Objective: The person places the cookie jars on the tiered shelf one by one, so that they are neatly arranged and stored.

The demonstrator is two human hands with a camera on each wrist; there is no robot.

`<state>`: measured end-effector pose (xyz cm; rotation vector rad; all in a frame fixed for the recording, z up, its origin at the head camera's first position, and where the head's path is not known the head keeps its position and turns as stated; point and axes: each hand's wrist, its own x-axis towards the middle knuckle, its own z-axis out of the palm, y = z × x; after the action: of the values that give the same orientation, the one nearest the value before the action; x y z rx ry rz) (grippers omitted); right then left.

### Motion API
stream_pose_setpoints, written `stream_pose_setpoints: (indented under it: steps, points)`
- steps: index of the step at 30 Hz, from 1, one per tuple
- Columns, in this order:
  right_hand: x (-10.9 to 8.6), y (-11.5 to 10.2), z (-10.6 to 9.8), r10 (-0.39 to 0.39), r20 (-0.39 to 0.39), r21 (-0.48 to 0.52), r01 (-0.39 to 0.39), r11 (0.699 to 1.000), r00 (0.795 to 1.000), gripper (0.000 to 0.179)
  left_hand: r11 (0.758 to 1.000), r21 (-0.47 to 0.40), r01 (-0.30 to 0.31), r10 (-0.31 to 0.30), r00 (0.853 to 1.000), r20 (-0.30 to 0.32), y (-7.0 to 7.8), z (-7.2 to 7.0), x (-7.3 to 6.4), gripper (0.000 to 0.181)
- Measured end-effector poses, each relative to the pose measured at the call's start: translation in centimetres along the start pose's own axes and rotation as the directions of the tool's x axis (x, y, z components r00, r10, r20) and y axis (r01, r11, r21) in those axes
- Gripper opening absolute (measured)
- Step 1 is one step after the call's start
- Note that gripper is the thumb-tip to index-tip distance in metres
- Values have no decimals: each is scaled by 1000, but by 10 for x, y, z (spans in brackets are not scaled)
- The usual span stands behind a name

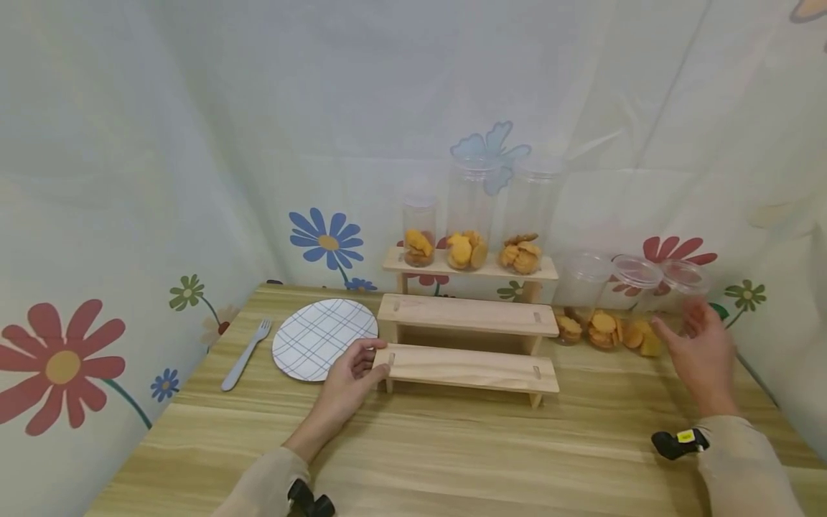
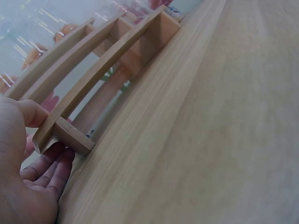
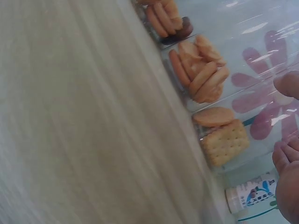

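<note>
The table (image 1: 465,459) is pale, streaked wood grain. A whitish curtain (image 1: 362,86), printed with red, blue and green flowers, rises behind its far edge and along both sides. The rack (image 1: 465,365), three wooden tiers, stands at the middle of the far edge; three jars (image 1: 472,215) of biscuits are on its top tier. The left hand (image 1: 352,373) grips the left end of the lowest tier. Towards the far right corner three more jars stand in a row; the right hand's (image 1: 704,359) thumb and fingers curve round the rightmost jar (image 1: 668,298). A checked plate (image 1: 325,339) lies near the far left corner, a fork (image 1: 247,356) between it and the left edge.
</note>
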<state>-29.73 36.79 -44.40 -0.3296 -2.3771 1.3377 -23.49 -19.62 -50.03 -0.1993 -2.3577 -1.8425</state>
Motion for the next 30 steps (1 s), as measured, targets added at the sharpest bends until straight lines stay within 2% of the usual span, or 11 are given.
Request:
stream_pose_setpoints:
  steps: [13, 24, 30]
  points:
    - [5, 12, 11, -19, 7, -56, 20, 998, 1000, 87, 1000, 6, 8, -8, 1000, 8, 0, -1, 0, 40]
    - [-5, 3, 6, 91, -77, -35, -93, 995, 993, 85, 1000, 3, 11, -11, 1000, 1, 2, 1, 0, 39]
    - [-13, -7, -4, 112, -134, 11, -111, 994, 985, 86, 1000, 0, 8, -8, 1000, -8, 1, 0, -1, 39]
